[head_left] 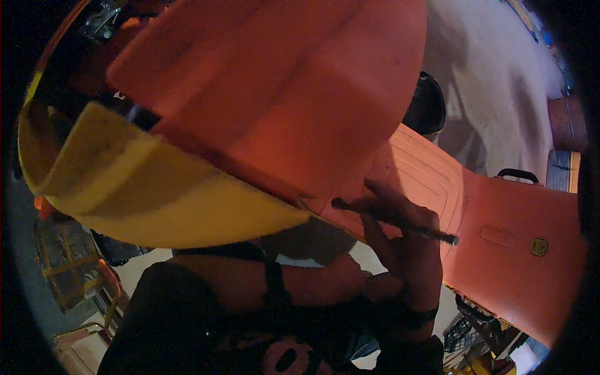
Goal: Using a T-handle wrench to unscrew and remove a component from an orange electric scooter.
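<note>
Currently gripping slim dark rod (390, 219) in right hand (415, 247) | over ridged orange plastic panel (428, 167) | cannot tell grip of left hand (344, 275) | seemingly underway, with remainder unclear

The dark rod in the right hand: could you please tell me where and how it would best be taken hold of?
Probably by the end toward the picture's right, pinched between thumb and finger, coming from that side. The dark rod is slim and slants down to the right; that end juts clear of the right hand, whose fingers crowd the middle.
</note>
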Demonstrator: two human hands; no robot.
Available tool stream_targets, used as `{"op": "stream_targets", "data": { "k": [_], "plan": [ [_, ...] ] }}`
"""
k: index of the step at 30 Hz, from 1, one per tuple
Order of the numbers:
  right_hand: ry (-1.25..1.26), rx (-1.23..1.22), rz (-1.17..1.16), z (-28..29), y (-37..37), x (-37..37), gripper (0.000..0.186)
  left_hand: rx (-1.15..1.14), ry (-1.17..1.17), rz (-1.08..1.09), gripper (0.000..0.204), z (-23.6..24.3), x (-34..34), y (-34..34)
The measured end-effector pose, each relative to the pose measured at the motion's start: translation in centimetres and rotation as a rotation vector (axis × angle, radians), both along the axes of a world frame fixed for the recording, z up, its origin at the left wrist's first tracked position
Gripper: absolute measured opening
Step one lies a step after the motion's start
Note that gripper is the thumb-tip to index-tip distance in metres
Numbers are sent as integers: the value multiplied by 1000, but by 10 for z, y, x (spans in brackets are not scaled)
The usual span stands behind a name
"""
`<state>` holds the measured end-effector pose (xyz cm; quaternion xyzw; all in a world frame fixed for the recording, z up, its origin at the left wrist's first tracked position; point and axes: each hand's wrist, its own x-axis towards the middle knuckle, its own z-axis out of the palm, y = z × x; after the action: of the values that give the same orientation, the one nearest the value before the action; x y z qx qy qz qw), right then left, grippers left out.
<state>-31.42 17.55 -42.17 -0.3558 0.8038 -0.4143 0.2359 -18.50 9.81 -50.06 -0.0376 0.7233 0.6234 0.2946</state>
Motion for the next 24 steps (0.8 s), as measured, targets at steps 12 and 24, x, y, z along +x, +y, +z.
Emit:
{"op": "stream_targets", "data": {
  "k": [12, 24],
  "plan": [
    [-290, -35, -59, -11, -3, -1, 23, 249, -14, 159, 19, 26, -7, -24],
    [-60, 90, -11, -15, 1, -5, 14, 154, -36, 23, 17, -45, 24, 23]
  ]
}}
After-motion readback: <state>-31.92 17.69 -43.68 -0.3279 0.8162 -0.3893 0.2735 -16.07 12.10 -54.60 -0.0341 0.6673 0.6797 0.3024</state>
